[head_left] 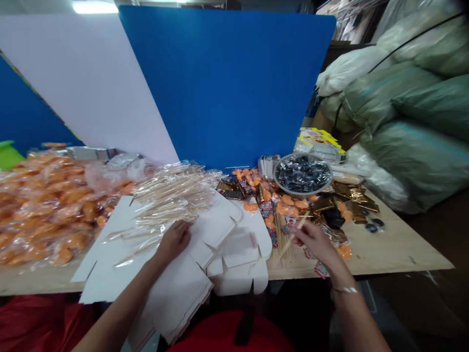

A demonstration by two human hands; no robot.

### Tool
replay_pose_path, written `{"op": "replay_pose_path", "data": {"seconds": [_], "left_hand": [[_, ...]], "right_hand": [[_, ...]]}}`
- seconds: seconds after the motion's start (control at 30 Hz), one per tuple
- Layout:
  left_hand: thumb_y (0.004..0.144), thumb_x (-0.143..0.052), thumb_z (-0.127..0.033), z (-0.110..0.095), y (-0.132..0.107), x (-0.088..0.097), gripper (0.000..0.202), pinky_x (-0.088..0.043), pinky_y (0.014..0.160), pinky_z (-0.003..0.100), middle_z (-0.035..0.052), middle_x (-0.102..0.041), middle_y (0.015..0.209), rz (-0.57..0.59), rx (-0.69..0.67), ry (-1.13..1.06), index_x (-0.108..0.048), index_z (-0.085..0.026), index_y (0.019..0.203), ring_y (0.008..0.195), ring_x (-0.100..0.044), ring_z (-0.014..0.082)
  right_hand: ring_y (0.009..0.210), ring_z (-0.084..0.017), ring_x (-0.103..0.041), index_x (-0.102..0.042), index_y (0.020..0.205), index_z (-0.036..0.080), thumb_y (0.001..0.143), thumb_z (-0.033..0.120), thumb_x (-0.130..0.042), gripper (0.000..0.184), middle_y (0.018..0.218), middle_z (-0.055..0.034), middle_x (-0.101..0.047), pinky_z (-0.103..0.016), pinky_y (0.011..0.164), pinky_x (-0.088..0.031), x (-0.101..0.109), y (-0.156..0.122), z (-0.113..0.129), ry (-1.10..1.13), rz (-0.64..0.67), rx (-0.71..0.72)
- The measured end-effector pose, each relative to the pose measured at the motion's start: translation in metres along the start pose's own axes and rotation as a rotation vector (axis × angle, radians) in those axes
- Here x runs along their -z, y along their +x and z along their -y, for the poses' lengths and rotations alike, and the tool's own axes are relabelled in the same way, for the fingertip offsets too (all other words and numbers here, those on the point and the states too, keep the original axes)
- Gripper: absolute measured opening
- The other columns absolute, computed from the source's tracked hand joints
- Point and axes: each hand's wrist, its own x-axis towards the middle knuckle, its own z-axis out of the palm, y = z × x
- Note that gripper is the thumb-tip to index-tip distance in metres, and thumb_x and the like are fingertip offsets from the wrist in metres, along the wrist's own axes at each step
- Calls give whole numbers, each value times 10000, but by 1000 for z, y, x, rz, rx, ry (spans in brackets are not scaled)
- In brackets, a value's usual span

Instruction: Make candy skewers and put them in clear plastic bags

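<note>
My right hand point(317, 243) pinches a thin pale wooden stick point(294, 238), held at a slant above more loose sticks point(280, 234) on the table. Small printed packets point(321, 269) and orange pieces point(290, 206) lie around it. On the left, my left hand point(177, 239) is over the stacked flat white cardboard boxes point(205, 234), its fingers curled in. Whether anything is in those fingers is hidden. Just beyond it, a pile of clear-wrapped wooden sticks point(172, 193) spreads across the cardboard.
Bagged orange pieces point(69, 195) heap up at left. A round bowl point(329, 183) of black wrapped items stands at back right, near gold-brown packets point(357, 210) and black discs point(371, 228). A blue panel point(230, 88) rises behind the table; large sacks point(421, 151) are piled at right.
</note>
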Motion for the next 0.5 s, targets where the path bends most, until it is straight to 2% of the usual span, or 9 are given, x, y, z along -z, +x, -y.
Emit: {"op": "replay_pose_path", "data": {"seconds": [0.07, 0.13, 0.2, 0.27, 0.33, 0.37, 0.43, 0.47, 0.5], "left_hand": [[861, -417, -254, -5, 1, 4, 228, -473, 798, 339, 99, -614, 922, 40, -16, 14, -616, -159, 918, 870, -564, 217], [870, -433, -301, -12, 3, 7, 252, -473, 781, 337, 99, -609, 854, 69, -9, 67, -627, -159, 794, 840, -562, 222], [870, -443, -324, -21, 7, 9, 287, -470, 750, 357, 105, -601, 797, 51, 44, 158, -631, -153, 735, 802, -557, 238], [876, -442, -306, -38, 11, 9, 282, -460, 738, 378, 113, -601, 789, -21, 89, 211, -644, -142, 769, 793, -550, 252], [886, -438, -267, -64, 16, 4, 248, -456, 749, 361, 107, -608, 820, -74, 76, 131, -646, -141, 837, 815, -553, 241], [890, -441, -253, -80, 18, -2, 230, -456, 753, 336, 95, -610, 826, -65, 51, 43, -642, -149, 852, 823, -557, 224], [878, -487, -240, -115, 24, -21, 167, -458, 750, 285, 70, -619, 847, 87, 6, -142, -636, -171, 851, 837, -569, 191], [865, -526, -260, -131, 27, -32, 138, -456, 770, 289, 65, -623, 862, 169, 11, -168, -636, -178, 847, 858, -571, 195], [844, -561, -260, -144, 30, -44, 115, -455, 774, 304, 71, -622, 856, 190, 28, -165, -633, -171, 826, 857, -574, 208]], "right_hand": [[622, -187, -610, -572, 848, 194, 808, 464, -570, 272, 712, -37, -634, -278, 551, -451, 14, -19, 8, -164, -180, 121], [635, -200, -615, -579, 806, 201, 836, 440, -545, 243, 710, -49, -639, -296, 580, -454, 21, -31, 7, -362, -293, 230], [613, -199, -609, -563, 737, 202, 857, 422, -517, 254, 670, -44, -625, -299, 586, -451, 20, -37, 0, -469, -300, 286], [601, -197, -614, -560, 744, 199, 868, 421, -501, 261, 668, -45, -628, -293, 571, -456, 14, -38, -10, -450, -294, 276], [603, -202, -628, -579, 807, 192, 862, 445, -512, 268, 682, -51, -646, -287, 557, -468, 8, -37, -15, -373, -328, 231], [600, -206, -633, -586, 837, 188, 852, 464, -524, 283, 681, -51, -652, -286, 551, -475, 5, -35, -16, -326, -343, 207], [591, -206, -634, -592, 868, 183, 833, 497, -544, 320, 679, -48, -656, -285, 545, -483, -2, -32, -13, -228, -340, 175], [592, -203, -631, -593, 868, 182, 827, 506, -551, 330, 683, -46, -656, -284, 550, -484, -7, -30, -11, -191, -320, 173], [598, -198, -627, -595, 863, 181, 827, 507, -555, 330, 687, -44, -655, -281, 558, -482, -11, -29, -8, -171, -291, 179]]}}
